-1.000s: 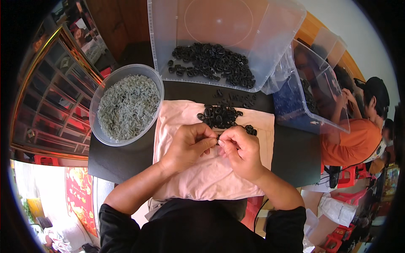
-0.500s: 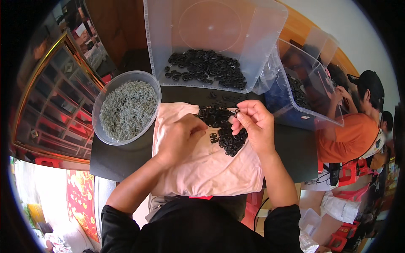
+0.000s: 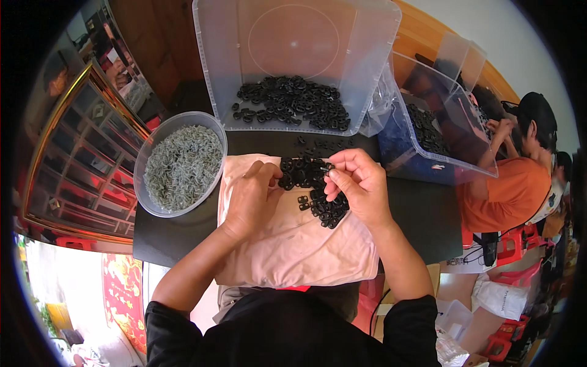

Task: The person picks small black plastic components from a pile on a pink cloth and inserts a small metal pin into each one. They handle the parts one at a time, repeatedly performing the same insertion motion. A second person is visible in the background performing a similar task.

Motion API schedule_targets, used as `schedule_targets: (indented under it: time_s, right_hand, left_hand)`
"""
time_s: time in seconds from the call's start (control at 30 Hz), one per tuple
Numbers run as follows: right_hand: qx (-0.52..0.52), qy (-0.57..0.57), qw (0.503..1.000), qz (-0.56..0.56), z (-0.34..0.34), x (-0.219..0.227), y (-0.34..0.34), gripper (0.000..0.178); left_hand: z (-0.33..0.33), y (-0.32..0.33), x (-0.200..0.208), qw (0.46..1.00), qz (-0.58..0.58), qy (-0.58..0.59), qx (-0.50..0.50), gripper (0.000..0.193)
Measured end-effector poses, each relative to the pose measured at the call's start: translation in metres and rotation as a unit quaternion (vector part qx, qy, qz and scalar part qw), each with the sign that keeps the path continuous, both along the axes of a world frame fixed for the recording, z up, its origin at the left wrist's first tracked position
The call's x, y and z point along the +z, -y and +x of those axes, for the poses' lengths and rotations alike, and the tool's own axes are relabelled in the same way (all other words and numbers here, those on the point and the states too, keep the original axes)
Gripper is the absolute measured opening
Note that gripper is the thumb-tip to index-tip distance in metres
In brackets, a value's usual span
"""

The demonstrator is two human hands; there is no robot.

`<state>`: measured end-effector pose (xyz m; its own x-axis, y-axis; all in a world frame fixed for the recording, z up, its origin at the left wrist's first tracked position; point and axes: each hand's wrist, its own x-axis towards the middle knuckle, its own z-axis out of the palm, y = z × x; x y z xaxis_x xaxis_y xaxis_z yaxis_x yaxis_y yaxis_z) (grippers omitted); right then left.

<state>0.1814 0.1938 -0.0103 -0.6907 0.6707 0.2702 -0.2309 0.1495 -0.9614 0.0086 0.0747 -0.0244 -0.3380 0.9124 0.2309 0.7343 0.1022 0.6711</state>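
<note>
My right hand is closed in a pinch, its thumb and forefinger on a small silvery piece that looks like a spring. Beneath it, small black plastic pieces, some with two round holes like cord-lock parts, lie heaped on a pale pink cloth. My left hand is at the heap's left edge, fingers curled and thumb drawn in; what they hold, if anything, is hidden. To its left, a round clear tub is filled with small grey spring-like pieces.
Beyond the cloth, a large clear bin lies on its side with black parts inside. Another clear bin with black parts stands at the right. Loose pieces dot the dark table. A person in orange sits farther right.
The whole view has shifted slightly. My left hand's fingers have lifted and curled at the heap's edge. My right hand keeps its pinch over the black pieces.
</note>
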Motion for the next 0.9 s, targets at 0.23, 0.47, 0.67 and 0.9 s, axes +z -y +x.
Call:
schedule_targets:
  time_s: [0.23,0.47,0.67,0.9]
  right_hand:
    - [0.007,0.004,1.0,0.008,0.001,0.0,0.001,0.015]
    - [0.006,0.002,1.0,0.007,0.0,-0.002,0.003,0.014]
    - [0.011,0.012,1.0,0.006,0.0,0.001,0.007,0.015]
    - [0.034,0.025,0.999,0.012,-0.002,0.0,0.012,0.015]
  left_hand:
    - [0.004,-0.009,0.002,0.998,-0.022,-0.06,-0.003,0.033]
    - [0.004,-0.019,-0.003,0.991,-0.008,-0.131,-0.031,0.022]
    - [-0.008,-0.012,-0.002,0.97,-0.028,0.233,-0.064,0.017]
    - [-0.014,-0.001,-0.003,0.849,-0.051,0.517,-0.094,0.02]
